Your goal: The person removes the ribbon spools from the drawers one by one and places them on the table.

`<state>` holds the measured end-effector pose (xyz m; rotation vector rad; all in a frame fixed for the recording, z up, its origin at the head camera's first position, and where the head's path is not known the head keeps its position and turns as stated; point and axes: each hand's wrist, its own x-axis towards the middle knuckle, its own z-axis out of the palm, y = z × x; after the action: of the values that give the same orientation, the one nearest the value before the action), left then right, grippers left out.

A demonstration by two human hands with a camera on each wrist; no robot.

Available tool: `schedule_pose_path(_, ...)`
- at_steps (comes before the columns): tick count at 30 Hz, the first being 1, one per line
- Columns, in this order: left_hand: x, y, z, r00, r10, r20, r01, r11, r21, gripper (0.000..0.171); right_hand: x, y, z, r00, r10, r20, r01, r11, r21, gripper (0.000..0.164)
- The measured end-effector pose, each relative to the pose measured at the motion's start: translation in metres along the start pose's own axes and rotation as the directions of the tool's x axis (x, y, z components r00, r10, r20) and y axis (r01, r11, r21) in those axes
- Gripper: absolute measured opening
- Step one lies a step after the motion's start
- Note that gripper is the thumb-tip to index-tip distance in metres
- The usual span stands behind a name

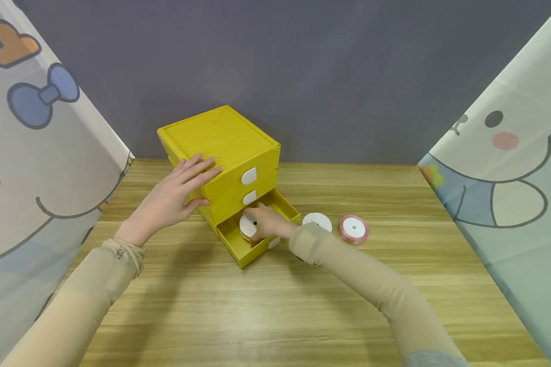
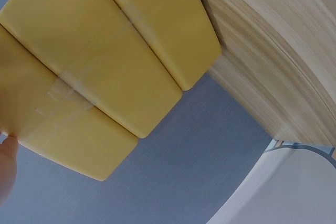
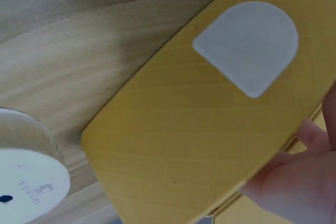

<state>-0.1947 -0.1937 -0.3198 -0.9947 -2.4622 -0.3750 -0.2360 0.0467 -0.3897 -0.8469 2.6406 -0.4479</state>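
A yellow three-drawer cabinet (image 1: pixel 220 135) stands on the table, its bottom drawer (image 1: pixel 239 250) pulled out. My left hand (image 1: pixel 174 196) lies on the cabinet's top near the front left corner, fingers straight and thumb against the side. In the left wrist view, a fingertip (image 2: pixel 7 166) shows at the cabinet's edge. Reaching into the drawer, my right hand (image 1: pixel 268 223) grips a white ribbon spool (image 1: pixel 246 226), fingers on the far side and thumb on the near side. In the right wrist view the drawer front (image 3: pixel 173 140) hides the spool and part of that hand.
Right of the drawer, a white spool (image 1: pixel 318 220) lies on the wooden table (image 1: pixel 257 321), partly behind my right sleeve. A pink ribbon spool (image 1: pixel 354 229) lies beside it. Grey cloth (image 1: pixel 326 76) backs the table, with cartoon-printed curtains (image 1: pixel 500 168) at both sides.
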Motion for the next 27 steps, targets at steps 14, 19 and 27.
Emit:
schedule_pose_path(14,0.0,0.001,-0.001,1.0,0.002,-0.013,-0.002,1.0,-0.009,0.081,-0.013,0.003,-0.011,0.999,0.016,-0.031,-0.016,1.0,0.002,0.074)
schedule_pose_path(19,0.0,0.0,-0.001,1.0,0.005,-0.017,-0.005,1.0,-0.004,0.08,-0.016,0.006,-0.017,0.998,0.012,-0.054,-0.01,0.999,0.04,0.074)
schedule_pose_path(27,0.0,0.001,-0.001,1.0,0.005,-0.019,-0.005,1.0,-0.008,0.08,-0.023,0.004,-0.028,0.999,-0.002,-0.041,0.005,0.999,0.052,0.077)
